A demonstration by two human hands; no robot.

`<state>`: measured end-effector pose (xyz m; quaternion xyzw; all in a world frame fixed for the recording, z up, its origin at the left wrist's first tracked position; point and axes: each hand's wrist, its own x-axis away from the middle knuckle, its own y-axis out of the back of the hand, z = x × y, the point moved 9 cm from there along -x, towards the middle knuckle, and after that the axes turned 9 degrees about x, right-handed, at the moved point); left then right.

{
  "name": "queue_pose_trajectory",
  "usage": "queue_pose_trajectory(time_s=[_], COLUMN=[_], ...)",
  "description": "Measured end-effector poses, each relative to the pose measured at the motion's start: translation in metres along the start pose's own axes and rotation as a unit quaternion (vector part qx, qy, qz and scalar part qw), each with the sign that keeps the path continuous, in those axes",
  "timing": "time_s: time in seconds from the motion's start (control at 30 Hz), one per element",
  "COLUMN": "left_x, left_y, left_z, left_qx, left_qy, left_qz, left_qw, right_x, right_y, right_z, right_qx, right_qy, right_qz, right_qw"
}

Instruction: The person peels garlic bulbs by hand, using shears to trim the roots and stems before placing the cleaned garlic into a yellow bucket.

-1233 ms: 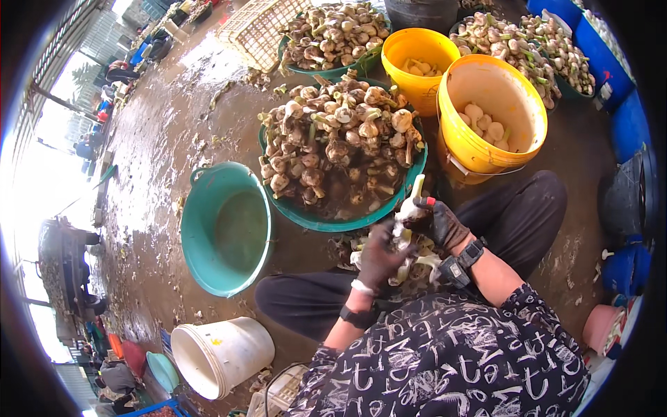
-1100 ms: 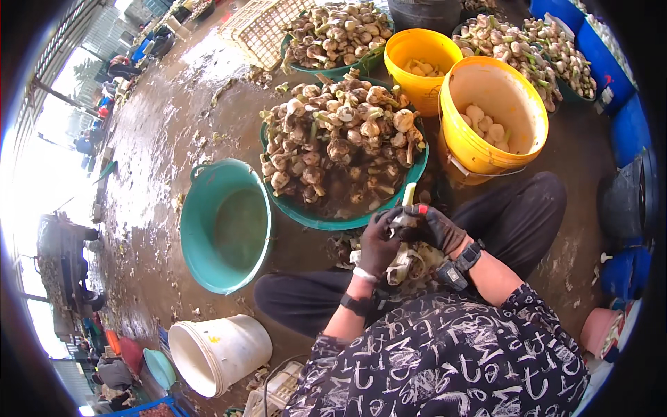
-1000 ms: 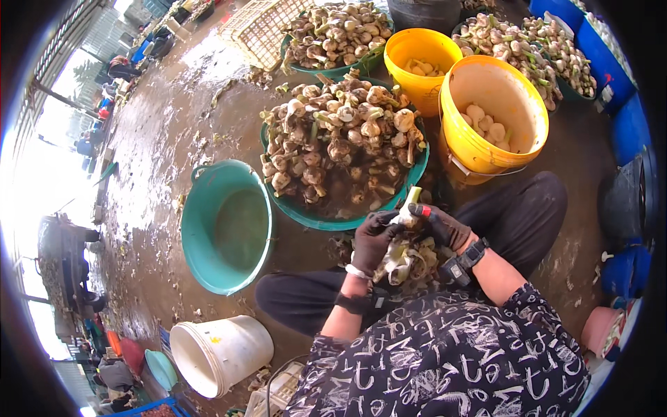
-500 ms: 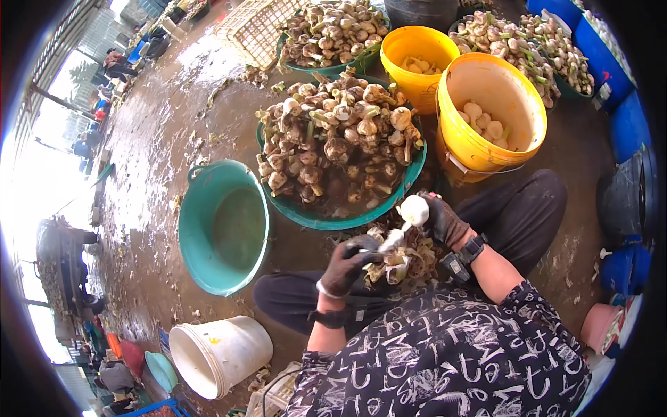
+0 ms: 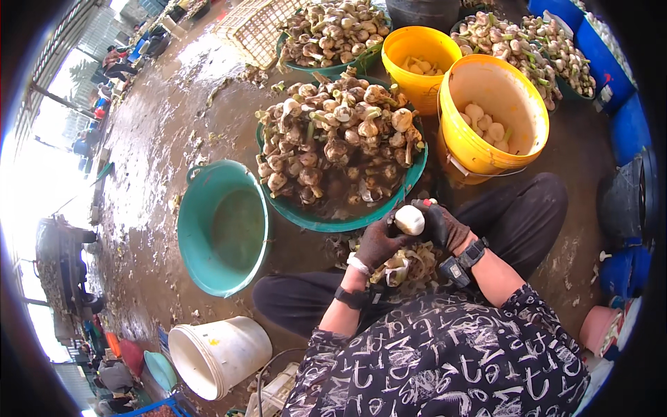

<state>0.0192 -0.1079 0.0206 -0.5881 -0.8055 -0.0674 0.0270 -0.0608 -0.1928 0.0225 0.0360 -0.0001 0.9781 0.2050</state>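
Note:
A peeled white garlic bulb (image 5: 410, 219) is held between my two dark-gloved hands, just in front of the large green tub. My left hand (image 5: 381, 242) closes on its left side, and my right hand (image 5: 445, 226) grips it from the right. By the right fingers shows a small red-and-white bit that I cannot make out. Below the hands, a heap of garlic skins (image 5: 406, 267) lies between my crossed legs. The green tub (image 5: 326, 224) before me is piled with dirty, unpeeled garlic bulbs (image 5: 333, 132).
Right of the tub, a yellow bucket (image 5: 479, 161) contains several peeled bulbs; another yellow bucket (image 5: 410, 43) stands behind it. To my left are a green basin (image 5: 191, 236) and a tipped white bucket (image 5: 240, 351). Farther off are more garlic piles (image 5: 337, 31) and a plastic crate (image 5: 250, 31).
My left hand has come up and right, from pulling a strip of skin beside the bulb to touching the bulb itself. The strip no longer shows in it. The bulb has dropped slightly.

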Motion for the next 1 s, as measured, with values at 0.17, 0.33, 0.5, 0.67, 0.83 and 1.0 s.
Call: queue_pose_trajectory(time_s=[0.17,0.33,0.5,0.67,0.83,1.0], left_x=[0.009,0.028,0.012,-0.018,-0.014,-0.041], left_y=[0.009,0.012,0.026,0.009,-0.019,0.06], left_z=[0.032,0.004,0.024,0.045,0.014,0.059], left_qx=[0.001,0.291,-0.136,0.304,0.269,-0.051], left_qy=[0.118,0.133,0.041,0.18,0.118,0.082], left_qz=[-0.009,0.046,0.041,-0.048,0.011,-0.057], left_qw=[0.993,0.946,0.989,0.934,0.956,0.994], right_x=[0.002,0.002,-0.01,-0.013,0.007,-0.029], right_y=[0.005,0.023,0.019,0.017,0.044,0.064], right_z=[0.015,0.016,0.015,-0.016,-0.139,-0.023], right_qx=[0.307,0.283,0.177,0.117,-0.236,-0.123], right_qy=[0.139,0.078,0.08,0.03,-0.316,0.027], right_qz=[-0.024,-0.025,0.007,-0.059,-0.185,-0.18], right_qw=[0.941,0.956,0.981,0.991,0.9,0.976])
